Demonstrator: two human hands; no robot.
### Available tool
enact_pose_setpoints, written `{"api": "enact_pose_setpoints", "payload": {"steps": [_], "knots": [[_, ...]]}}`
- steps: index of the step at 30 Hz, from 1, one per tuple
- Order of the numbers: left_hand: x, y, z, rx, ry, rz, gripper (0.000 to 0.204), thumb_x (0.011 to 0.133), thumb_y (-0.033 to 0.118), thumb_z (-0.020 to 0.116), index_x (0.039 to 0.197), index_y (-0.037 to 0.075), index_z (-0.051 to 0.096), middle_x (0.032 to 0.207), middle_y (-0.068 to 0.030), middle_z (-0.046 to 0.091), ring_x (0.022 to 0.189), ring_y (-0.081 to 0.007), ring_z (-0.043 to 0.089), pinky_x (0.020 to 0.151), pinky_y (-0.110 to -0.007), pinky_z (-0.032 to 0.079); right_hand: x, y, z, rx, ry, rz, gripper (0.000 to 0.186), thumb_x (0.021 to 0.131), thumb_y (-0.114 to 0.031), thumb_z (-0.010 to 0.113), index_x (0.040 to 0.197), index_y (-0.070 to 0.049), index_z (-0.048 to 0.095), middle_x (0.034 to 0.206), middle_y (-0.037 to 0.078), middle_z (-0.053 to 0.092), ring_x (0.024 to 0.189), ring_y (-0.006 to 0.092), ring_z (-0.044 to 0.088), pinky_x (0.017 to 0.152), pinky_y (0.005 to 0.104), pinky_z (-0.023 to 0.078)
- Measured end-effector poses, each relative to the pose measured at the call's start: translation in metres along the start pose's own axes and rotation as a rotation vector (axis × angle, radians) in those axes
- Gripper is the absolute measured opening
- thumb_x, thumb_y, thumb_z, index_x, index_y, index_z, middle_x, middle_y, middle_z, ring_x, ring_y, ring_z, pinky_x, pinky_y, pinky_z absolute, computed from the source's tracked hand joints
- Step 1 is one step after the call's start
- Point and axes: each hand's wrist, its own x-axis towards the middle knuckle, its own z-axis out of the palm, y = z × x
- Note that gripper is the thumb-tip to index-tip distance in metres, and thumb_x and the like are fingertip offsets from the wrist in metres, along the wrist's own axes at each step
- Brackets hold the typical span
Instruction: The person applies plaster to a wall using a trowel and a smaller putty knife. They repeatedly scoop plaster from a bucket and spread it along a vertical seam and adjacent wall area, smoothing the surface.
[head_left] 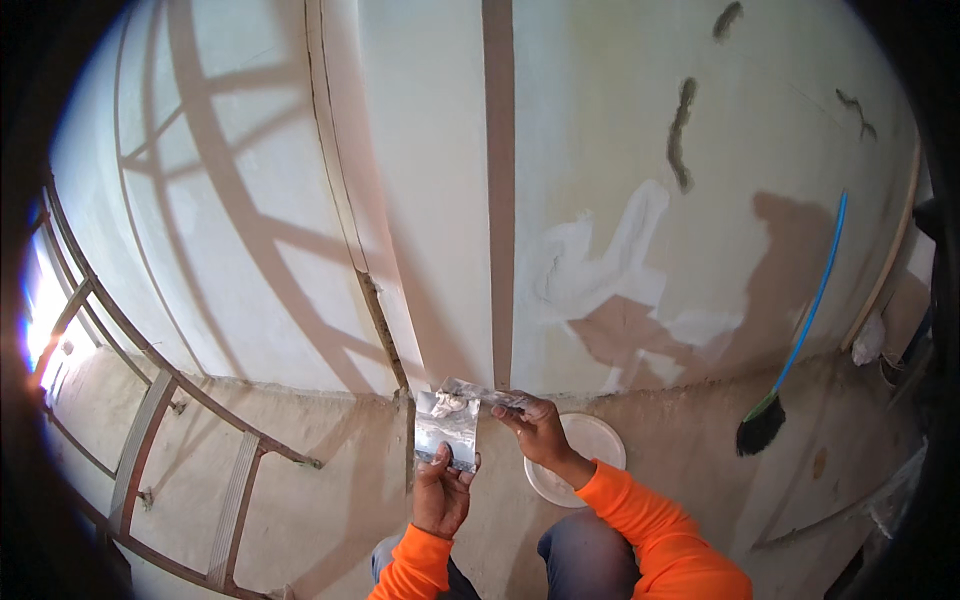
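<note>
No lettering, label, brand, number or sign can be read anywhere in the head camera's view.

Left hand (442, 503): raised from wrist, thumb upright on near side, fingers curled behind, grip closed. Left forearm short in view, orange sleeve (412, 567) down near wrist. Right hand (543, 435): slightly higher, close beside left but apart; fingers bent, pointing leftward, grip closed. Right forearm slants up-left from lower right, wrist bare. Right knee (590, 560) bent below.
</note>
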Motion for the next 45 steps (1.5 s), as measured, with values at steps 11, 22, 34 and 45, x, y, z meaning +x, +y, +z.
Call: {"api": "enact_pose_setpoints", "payload": {"steps": [11,22,34,45], "knots": [[0.006,0.015,0.012,0.278,-0.163,0.334,0.039,0.101,-0.002,0.064,0.139,0.005,0.058,0.127,-0.0096,0.07,0.114,-0.0221,0.071,0.098,-0.043,0.059,-0.007,-0.026,-0.035,0.789,0.188,0.41,0.03,0.103,-0.022,0.07,0.126,-0.003,0.067,0.108,0.003,0.075,0.087,0.0123,0.07,0.073,0.028,0.054],[0.047,0.018,0.014,1.519,-0.232,1.046,0.048,0.09,-0.015,0.062,0.13,0.007,0.074,0.13,-0.0161,0.075,0.122,-0.0319,0.072,0.102,-0.038,0.056,-0.026,-0.042,-0.011,1.012,0.092,0.667,0.037,0.103,-0.022,0.07,0.133,-0.001,0.063,0.119,0.005,0.071,0.107,0.0166,0.069,0.096,0.0332,0.054],[0.012,0.006,0.032,0.09,-0.269,-0.17,0.047,0.099,0.004,0.065,0.145,0.005,0.053,0.127,-0.0123,0.068,0.107,-0.0267,0.072,0.077,-0.042,0.064,0.002,0.007,-0.082,-0.216,-0.196,-0.203,0.061,0.075,0.022,0.065,0.12,-0.017,0.078,0.123,0.004,0.076,0.122,0.0273,0.066,0.106,0.0367,0.052],[0.046,0.025,0.065,0.525,-0.265,0.508,0.032,0.103,0.005,0.065,0.134,0.002,0.061,0.122,-0.0079,0.071,0.114,-0.0203,0.069,0.099,-0.042,0.057,0.014,-0.044,-0.073,0.721,0.231,0.355,0.032,0.103,-0.019,0.068,0.128,0.001,0.065,0.114,0.007,0.072,0.103,0.0177,0.07,0.095,0.0336,0.053]]}}
